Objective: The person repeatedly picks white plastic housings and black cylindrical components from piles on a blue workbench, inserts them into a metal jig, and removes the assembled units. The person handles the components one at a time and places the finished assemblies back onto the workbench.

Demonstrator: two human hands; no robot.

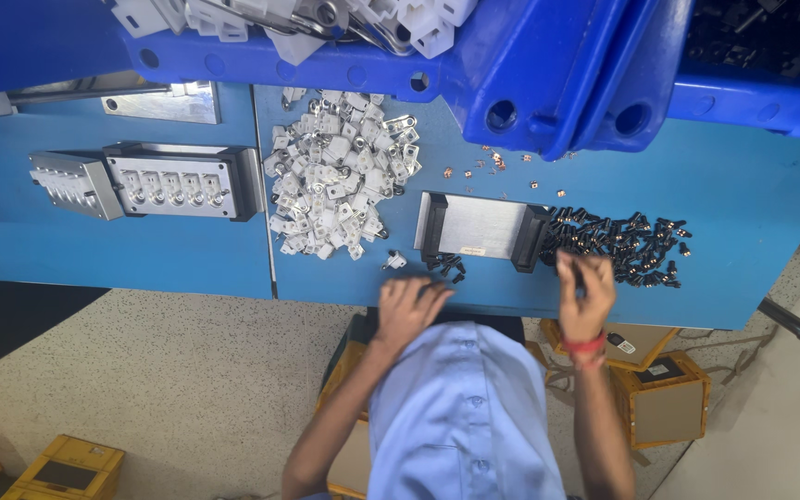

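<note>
Two heaps remain large: white plastic pieces point(335, 176) and small black parts point(622, 245) on the blue table point(743, 194). Left hand point(409, 310) rests curled beside a few black bits by the metal block point(483, 227); right hand point(585, 296) pinches something at the black heap. Most pieces look unsorted.

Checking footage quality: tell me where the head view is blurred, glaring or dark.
Head view: even light; both hands, left hand and right hand, are motion-smeared; glare on the metal fixture; the black parts merge into a dark mass; the blue bin is cropped at the top.
</note>
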